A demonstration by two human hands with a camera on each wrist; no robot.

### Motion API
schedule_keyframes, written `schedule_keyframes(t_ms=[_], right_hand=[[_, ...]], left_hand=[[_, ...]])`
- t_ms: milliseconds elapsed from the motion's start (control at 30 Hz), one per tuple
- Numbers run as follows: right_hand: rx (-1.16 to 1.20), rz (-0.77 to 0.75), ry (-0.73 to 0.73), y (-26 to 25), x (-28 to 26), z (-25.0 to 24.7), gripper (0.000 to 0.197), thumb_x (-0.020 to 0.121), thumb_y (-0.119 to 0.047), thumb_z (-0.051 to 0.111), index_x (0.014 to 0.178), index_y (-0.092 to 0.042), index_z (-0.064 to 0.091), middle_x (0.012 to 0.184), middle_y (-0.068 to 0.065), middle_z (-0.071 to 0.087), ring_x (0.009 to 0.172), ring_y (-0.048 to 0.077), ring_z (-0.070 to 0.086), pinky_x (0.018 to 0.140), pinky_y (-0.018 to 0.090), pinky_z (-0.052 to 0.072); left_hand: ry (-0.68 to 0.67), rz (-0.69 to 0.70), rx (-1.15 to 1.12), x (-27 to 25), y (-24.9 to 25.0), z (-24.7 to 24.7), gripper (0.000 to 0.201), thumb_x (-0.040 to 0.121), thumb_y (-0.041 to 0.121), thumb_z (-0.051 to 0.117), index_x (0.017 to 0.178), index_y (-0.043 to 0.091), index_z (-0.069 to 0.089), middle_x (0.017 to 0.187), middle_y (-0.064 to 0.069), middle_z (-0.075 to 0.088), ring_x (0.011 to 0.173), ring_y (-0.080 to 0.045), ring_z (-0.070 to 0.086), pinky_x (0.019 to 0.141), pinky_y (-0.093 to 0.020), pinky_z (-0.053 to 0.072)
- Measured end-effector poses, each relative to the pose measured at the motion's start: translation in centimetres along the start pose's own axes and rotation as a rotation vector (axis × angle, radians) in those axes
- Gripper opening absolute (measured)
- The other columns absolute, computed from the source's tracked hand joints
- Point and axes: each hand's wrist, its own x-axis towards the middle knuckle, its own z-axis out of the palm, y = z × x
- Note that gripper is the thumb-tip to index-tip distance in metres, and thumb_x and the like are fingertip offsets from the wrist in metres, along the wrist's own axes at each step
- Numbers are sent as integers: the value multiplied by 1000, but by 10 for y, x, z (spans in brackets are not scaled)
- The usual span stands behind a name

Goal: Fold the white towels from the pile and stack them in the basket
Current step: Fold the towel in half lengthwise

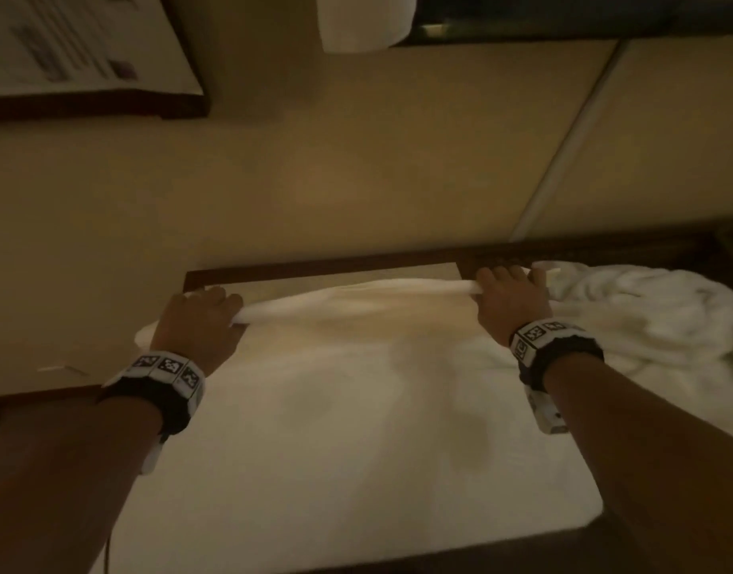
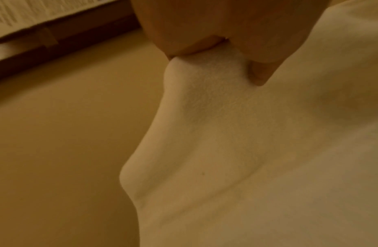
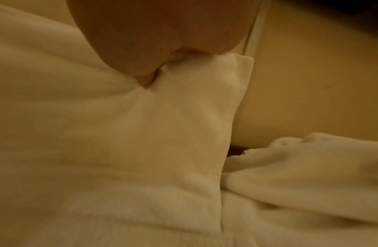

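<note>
Both arms outstretched, left hand (image 1: pixel 197 325) and right hand (image 1: pixel 511 300) each tightly curled, knuckles up.
</note>
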Motion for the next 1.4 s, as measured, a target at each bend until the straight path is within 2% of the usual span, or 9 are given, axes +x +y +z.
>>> schedule_keyframes(t_ms=[233, 433, 567, 667, 767, 900, 1100, 1233, 1400], right_hand=[[-50, 65, 85, 2, -125, -7, 19, 83, -24, 57, 101, -18, 57, 92, 7, 59, 86, 30, 52, 80, 47, 37], [-76, 88, -104, 1, -232, 31, 24, 81, -27, 57, 105, -24, 57, 103, 1, 55, 99, 26, 48, 86, 48, 35], [-109, 110, -342, -4, -287, 55, 42, 84, -36, 56, 125, -30, 46, 126, -2, 46, 120, 23, 38, 103, 49, 27], [-104, -15, -304, -13, -289, 54, 60, 89, -35, 53, 144, -26, 32, 146, 4, 32, 134, 29, 28, 111, 51, 20], [-106, -134, -357, -36, -277, 53, 68, 97, -28, 40, 154, -22, 3, 160, 11, 6, 146, 38, 11, 116, 51, 15], [140, -77, -443, -45, -269, 54, 65, 97, -15, 38, 154, -25, 8, 162, 8, 5, 147, 35, 13, 117, 46, 26], [93, -233, -484, -17, -303, 70, 81, 93, -12, 44, 154, -32, -6, 163, 1, -11, 150, 29, -5, 120, 44, 9], [51, -191, -478, -29, -292, 68, 82, 93, -18, 48, 155, -28, -5, 162, 4, -14, 149, 31, -7, 120, 48, 8], [48, -408, -410, -86, -274, 50, 79, 93, -11, 45, 155, -23, -2, 162, 10, -12, 149, 35, -3, 120, 48, 11]], left_hand=[[129, -16, -95, -110, 25, -14, 25, 77, 39, 56, 87, 16, 62, 79, -5, 56, 69, -30, 56, 67, -44, 40], [-95, -54, -162, -215, 63, 28, 37, 80, 47, 41, 93, 22, 65, 89, -1, 60, 77, -26, 59, 70, -42, 44], [-357, -109, -113, -259, 79, 54, 35, 89, 45, 52, 120, 28, 54, 110, 3, 58, 101, -21, 58, 85, -39, 44], [-349, -62, -72, -262, 86, 64, 50, 77, 38, 69, 123, 20, 63, 109, -7, 62, 97, -30, 59, 79, -46, 48], [-278, 36, -50, -251, 99, 67, 67, 87, 35, 60, 150, 28, 38, 148, -10, 43, 129, -36, 45, 103, -53, 36], [-318, 34, -214, -243, 100, 75, 60, 101, 30, 41, 155, 36, 16, 163, -4, 17, 146, -31, 24, 115, -50, 27], [-351, 207, -168, -269, 83, 88, 86, 83, 24, 71, 153, 36, 22, 161, -5, 26, 142, -37, 35, 105, -60, 39], [-397, 120, -117, -265, 90, 82, 75, 98, 30, 46, 155, 37, -2, 165, 0, -9, 152, -28, 1, 120, -52, 13], [-278, -25, -225, -269, 55, 86, 82, 83, 22, 66, 154, 25, 25, 161, -8, 25, 146, -35, 25, 115, -59, 25]])
